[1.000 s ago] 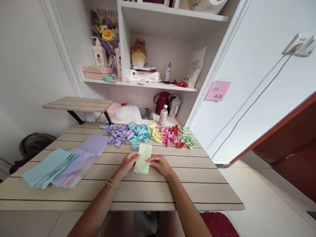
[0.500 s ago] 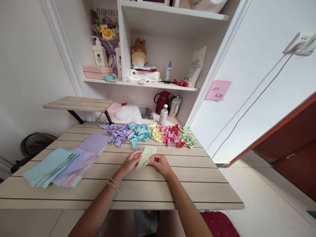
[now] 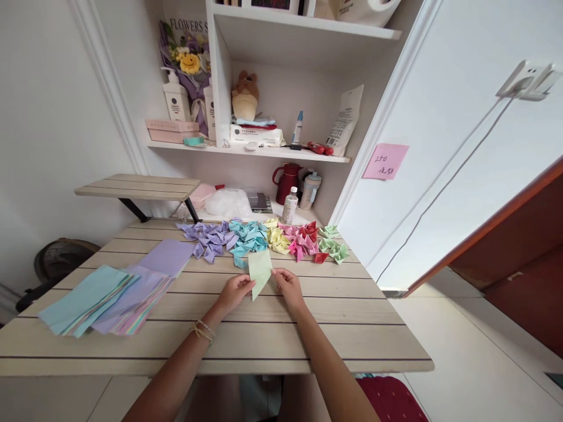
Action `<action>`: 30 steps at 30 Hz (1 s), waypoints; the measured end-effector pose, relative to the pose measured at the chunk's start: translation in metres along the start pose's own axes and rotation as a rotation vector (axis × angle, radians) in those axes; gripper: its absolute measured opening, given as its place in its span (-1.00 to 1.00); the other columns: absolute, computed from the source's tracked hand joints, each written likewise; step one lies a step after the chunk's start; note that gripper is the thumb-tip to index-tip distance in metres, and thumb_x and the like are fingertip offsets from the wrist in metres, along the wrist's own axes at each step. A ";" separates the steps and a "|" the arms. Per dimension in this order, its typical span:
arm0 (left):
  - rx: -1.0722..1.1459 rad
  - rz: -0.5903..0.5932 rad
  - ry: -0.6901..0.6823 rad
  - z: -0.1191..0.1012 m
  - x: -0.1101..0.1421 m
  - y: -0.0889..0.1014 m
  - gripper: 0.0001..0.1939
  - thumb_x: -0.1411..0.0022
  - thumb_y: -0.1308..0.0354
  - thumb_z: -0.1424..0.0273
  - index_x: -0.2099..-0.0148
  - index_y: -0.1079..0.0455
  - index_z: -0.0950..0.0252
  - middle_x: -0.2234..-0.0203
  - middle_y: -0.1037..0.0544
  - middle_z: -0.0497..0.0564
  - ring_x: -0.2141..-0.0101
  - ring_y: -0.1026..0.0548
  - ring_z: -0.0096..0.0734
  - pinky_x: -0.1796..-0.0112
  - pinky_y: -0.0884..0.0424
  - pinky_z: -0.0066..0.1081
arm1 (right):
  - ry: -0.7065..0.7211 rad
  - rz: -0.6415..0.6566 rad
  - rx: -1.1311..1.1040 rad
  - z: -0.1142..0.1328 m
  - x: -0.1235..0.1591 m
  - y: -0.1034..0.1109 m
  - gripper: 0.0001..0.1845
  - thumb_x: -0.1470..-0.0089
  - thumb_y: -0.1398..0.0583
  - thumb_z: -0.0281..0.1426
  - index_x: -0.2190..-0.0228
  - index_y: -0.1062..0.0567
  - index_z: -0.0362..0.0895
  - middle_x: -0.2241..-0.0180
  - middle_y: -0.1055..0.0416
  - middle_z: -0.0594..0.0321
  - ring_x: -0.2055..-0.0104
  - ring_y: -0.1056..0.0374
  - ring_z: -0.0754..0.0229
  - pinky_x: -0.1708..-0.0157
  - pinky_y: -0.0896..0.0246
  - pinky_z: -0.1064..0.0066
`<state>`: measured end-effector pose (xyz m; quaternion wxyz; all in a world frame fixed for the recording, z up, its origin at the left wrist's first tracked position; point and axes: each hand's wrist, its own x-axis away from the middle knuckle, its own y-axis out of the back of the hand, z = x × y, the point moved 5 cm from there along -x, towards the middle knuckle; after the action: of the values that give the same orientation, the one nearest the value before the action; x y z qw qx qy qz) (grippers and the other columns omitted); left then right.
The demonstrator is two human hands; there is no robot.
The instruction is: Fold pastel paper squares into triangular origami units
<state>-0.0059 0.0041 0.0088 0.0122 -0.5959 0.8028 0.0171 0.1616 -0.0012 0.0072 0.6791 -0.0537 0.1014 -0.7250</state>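
pale green paper (image 3: 260,271), one piece, lower end slanting to a point: between your left hand (image 3: 235,293) and right hand (image 3: 288,287), fingers of both pinching its edges. slatted wooden table (image 3: 352,328) below; white shelving (image 3: 308,23) behind; pink note (image 3: 385,162) on white wall (image 3: 457,58).

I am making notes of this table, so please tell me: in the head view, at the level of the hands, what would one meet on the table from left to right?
Blue-topped stack → purple-topped stack → left hand → green sheet → right hand.
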 end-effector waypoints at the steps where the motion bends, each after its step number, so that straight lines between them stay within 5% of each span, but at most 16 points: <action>1: -0.034 -0.003 -0.023 -0.001 0.000 0.001 -0.76 0.06 -0.24 0.23 0.49 -0.40 0.34 0.65 -0.45 -0.07 0.58 -0.36 -0.46 0.55 -0.22 -0.52 | -0.019 0.013 -0.009 -0.001 0.000 0.000 -0.62 0.20 -0.26 -0.11 0.44 -0.47 -0.17 0.76 -0.24 0.42 0.75 0.01 0.42 0.75 0.08 0.54; 5: -0.046 0.027 0.006 0.004 -0.001 0.000 -0.75 0.02 -0.20 0.23 0.52 -0.38 0.33 0.75 -0.38 -0.11 0.69 -0.29 -0.54 0.61 -0.18 -0.54 | -0.092 0.136 -0.123 -0.002 0.004 -0.008 -0.60 0.21 -0.28 -0.12 0.38 -0.44 -0.15 0.68 -0.37 0.37 0.78 -0.06 0.42 0.73 -0.02 0.54; 10: 0.256 0.015 0.141 0.010 -0.002 0.001 -0.67 0.04 -0.19 0.22 0.27 -0.40 0.36 0.51 -0.55 0.07 0.52 -0.51 -0.32 0.45 -0.38 -0.39 | -0.097 0.235 -0.135 -0.001 0.007 -0.013 -0.68 0.25 -0.33 -0.18 0.49 -0.43 -0.13 0.50 -0.47 0.26 0.55 -0.36 0.26 0.48 -0.26 0.43; 14: 0.338 0.031 0.173 0.004 0.001 0.003 -0.57 0.00 -0.15 0.16 0.14 -0.42 0.36 0.33 -0.56 0.14 0.39 -0.53 -0.24 0.43 -0.41 -0.37 | -0.011 0.298 -0.005 0.001 0.008 -0.014 -0.69 0.31 -0.36 -0.23 0.50 -0.47 -0.13 0.51 -0.45 0.27 0.46 -0.37 0.22 0.41 -0.28 0.39; 19: 0.288 0.006 0.164 0.000 0.003 0.007 -0.50 0.15 -0.32 0.33 0.08 -0.42 0.30 0.19 -0.54 0.12 0.34 -0.52 -0.28 0.43 -0.38 -0.48 | 0.075 0.460 0.194 0.001 0.010 -0.016 -0.63 0.29 -0.35 -0.27 0.34 -0.52 -0.13 0.41 -0.47 0.24 0.38 -0.38 0.19 0.36 -0.28 0.37; 25: 0.322 0.028 0.222 0.004 0.003 0.008 -0.49 -0.01 -0.14 0.10 0.08 -0.41 0.36 0.20 -0.52 0.20 0.42 -0.53 -0.23 0.52 -0.39 -0.40 | 0.272 0.499 0.410 0.010 0.012 -0.016 -0.81 0.13 -0.27 -0.27 0.40 -0.57 -0.07 0.22 -0.44 0.15 0.33 -0.36 0.16 0.39 -0.25 0.39; 30: 0.234 0.068 0.109 -0.003 0.004 0.005 -0.51 0.16 -0.33 0.40 0.09 -0.39 0.33 0.13 -0.49 0.17 0.28 -0.51 -0.28 0.36 -0.39 -0.47 | 0.259 0.489 0.449 0.013 0.013 -0.015 -0.74 0.14 -0.28 -0.27 0.32 -0.55 -0.07 0.31 -0.46 0.20 0.43 -0.32 0.22 0.44 -0.20 0.42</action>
<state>-0.0120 0.0016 0.0118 0.0374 -0.5630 0.8184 -0.1086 0.1485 -0.0141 0.0221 0.8088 0.2151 0.0348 -0.5462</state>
